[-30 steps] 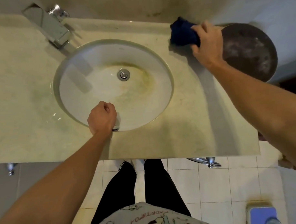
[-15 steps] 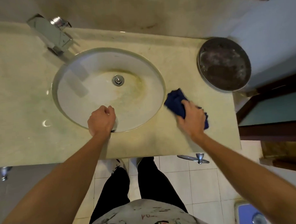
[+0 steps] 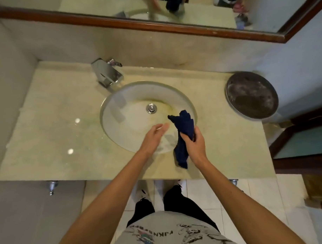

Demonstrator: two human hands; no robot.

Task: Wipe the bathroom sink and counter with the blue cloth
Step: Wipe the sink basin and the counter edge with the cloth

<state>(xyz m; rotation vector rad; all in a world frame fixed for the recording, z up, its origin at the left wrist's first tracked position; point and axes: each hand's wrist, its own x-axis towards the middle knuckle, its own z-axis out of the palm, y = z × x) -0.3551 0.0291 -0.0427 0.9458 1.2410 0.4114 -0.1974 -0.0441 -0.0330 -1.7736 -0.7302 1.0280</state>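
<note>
The dark blue cloth [image 3: 183, 133] hangs bunched from my right hand [image 3: 194, 144], which grips its middle above the sink's near right rim. Its lower end dangles over the counter's front strip. My left hand [image 3: 154, 135] hovers over the near part of the basin with fingers straight, reaching toward the cloth but apart from it. The white oval sink [image 3: 130, 112] has yellow-brown staining around its metal drain [image 3: 151, 108]. The beige marble counter [image 3: 52, 125] surrounds it.
A chrome faucet [image 3: 107, 73] stands behind the sink at the left. A round dark metal tray [image 3: 251, 95] lies on the counter's right end by a wall. A wood-framed mirror [image 3: 153, 25] spans the back wall. White floor tiles lie below.
My right hand lifted the cloth off the counter to the sink's right and now holds it hanging. My left hand left the sink's front rim and opened toward the cloth. The view pulled back.
</note>
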